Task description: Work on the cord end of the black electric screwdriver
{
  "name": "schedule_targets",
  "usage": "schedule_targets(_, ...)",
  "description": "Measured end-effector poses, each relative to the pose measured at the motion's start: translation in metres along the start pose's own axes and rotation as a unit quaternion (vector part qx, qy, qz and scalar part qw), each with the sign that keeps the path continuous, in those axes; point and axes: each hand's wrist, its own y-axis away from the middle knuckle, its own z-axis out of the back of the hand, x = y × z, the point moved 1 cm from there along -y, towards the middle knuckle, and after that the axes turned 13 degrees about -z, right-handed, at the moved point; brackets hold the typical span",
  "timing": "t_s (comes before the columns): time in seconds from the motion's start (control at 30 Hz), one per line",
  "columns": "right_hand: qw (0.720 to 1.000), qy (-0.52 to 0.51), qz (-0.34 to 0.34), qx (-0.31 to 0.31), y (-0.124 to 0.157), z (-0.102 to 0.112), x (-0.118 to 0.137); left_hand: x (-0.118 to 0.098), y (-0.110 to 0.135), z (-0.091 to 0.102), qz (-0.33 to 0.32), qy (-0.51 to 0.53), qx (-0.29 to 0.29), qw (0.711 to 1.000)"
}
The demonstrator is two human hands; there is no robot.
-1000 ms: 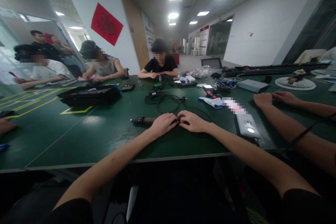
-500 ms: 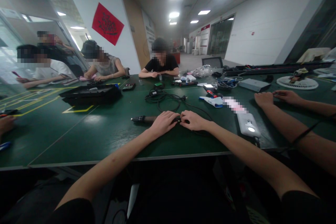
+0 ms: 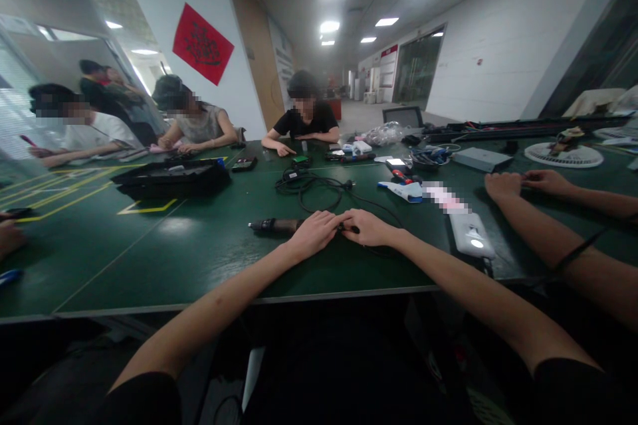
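A dark cylindrical tool point(image 3: 273, 226) lies on the green table point(image 3: 199, 259), its tip pointing left. My left hand point(image 3: 314, 234) lies over the tool's right end, fingers curled on it. My right hand point(image 3: 366, 228) meets it fingertip to fingertip and pinches a small dark part at the tool's end, where a black cable point(image 3: 319, 189) leads away. What sits between the fingertips is too small to make out.
A white phone point(image 3: 471, 236) lies to the right, next to another person's two hands point(image 3: 523, 184). A black case point(image 3: 172, 179) sits at the left, small tools and boxes point(image 3: 403, 172) at the far middle. Several people sit along the far side.
My hands have stayed together on the tool with hardly any movement. The person on the right has drawn both hands slightly rightward.
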Motion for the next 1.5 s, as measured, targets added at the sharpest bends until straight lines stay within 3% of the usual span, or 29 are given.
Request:
schedule_targets(0.2,0.999,0.041,0.006,-0.003,0.0,0.003,0.003,0.0,0.001,-0.003,0.02,-0.005,-0.011,1.0)
schedule_targets(0.43,0.999,0.01,0.01,-0.042,0.003,0.014,0.006,0.002,0.002,-0.004,0.059,-0.018,-0.022,0.998)
schedule_targets(0.63,0.992,-0.067,-0.06,-0.086,0.002,0.021,0.01,0.003,0.003,-0.001,0.07,-0.041,-0.018,0.997)
schedule_targets(0.8,0.977,-0.178,-0.118,-0.022,0.005,0.022,0.008,0.003,0.003,-0.003,0.065,-0.043,-0.017,0.997)
schedule_targets(0.9,0.983,-0.139,-0.112,-0.034,0.003,0.02,0.003,0.004,0.003,-0.002,0.064,-0.042,-0.015,0.997)
schedule_targets(1.03,0.996,-0.014,-0.059,-0.072,-0.002,0.013,-0.007,0.007,0.003,-0.001,0.049,-0.035,-0.008,0.998)
schedule_targets(1.23,0.992,0.11,0.017,-0.055,-0.004,0.015,-0.017,0.01,0.004,0.0,0.025,-0.017,-0.009,0.999)
schedule_targets(1.5,0.995,0.088,0.036,0.001,0.002,0.021,-0.018,0.007,0.006,0.003,0.022,-0.007,-0.013,1.0)
